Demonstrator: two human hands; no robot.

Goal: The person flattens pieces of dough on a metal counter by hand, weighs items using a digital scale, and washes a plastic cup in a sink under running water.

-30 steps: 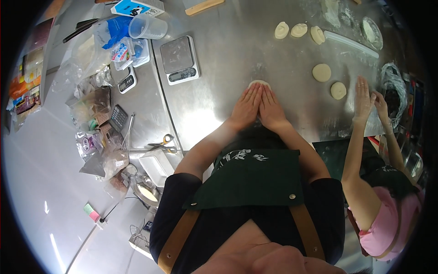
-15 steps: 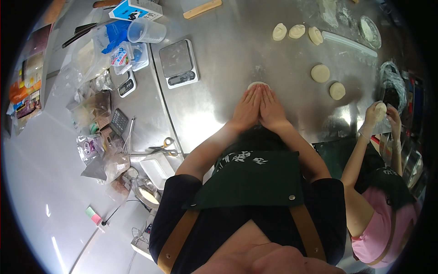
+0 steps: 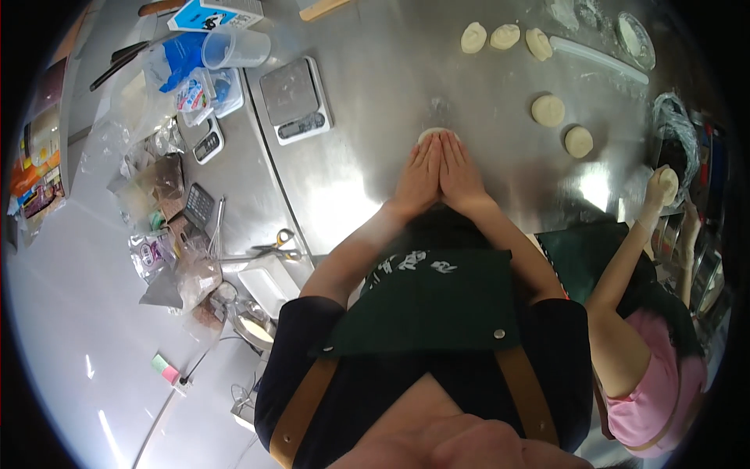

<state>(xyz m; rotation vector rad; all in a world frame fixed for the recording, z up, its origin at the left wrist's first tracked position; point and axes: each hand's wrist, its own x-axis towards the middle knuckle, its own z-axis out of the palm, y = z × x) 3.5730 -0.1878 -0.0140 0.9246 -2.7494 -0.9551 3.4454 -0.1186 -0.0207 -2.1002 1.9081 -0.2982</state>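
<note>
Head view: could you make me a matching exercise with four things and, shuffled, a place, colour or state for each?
Things:
1. Person's hands
2. Larger scale
3. Scissors
4. Co-worker's shirt

Descriptions:
A. Beside the white tray
B. Pink
C. Covering part of a pale dough piece
D. White with a grey top

Pairs: 1-C; 2-D; 3-A; 4-B

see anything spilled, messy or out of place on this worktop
White powdery smears mark the worktop at the upper right, near the dish, perhaps spilled flour. Plastic bags lie heaped untidily around the calculator on the left. What shows of the dough under the left hand and right hand looks fine.
</note>
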